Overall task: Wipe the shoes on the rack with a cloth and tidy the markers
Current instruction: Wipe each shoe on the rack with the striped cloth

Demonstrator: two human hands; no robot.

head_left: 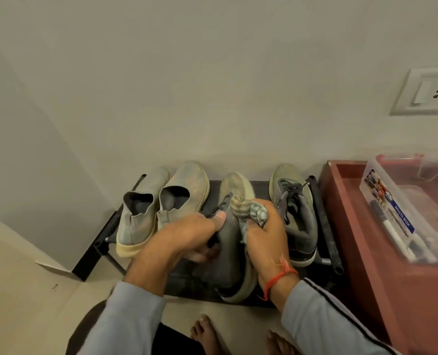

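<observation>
A low black shoe rack (105, 234) stands against the wall. On its left sits a pair of grey slip-on shoes (161, 201). My left hand (187, 239) grips a grey laced sneaker (235, 254) lifted at the middle of the rack. My right hand (264, 234) holds a bunched striped cloth (248, 208) pressed against that sneaker's upper. Its matching sneaker (294, 208) rests on the rack's right side. Markers (392, 231) lie inside a clear plastic box (417, 201) at the right.
The clear box sits on a reddish-brown table (361, 239) right of the rack. A wall socket (427, 90) is mounted above it. My bare feet (207, 334) stand on the tiled floor in front of the rack. A wall corner lies at the left.
</observation>
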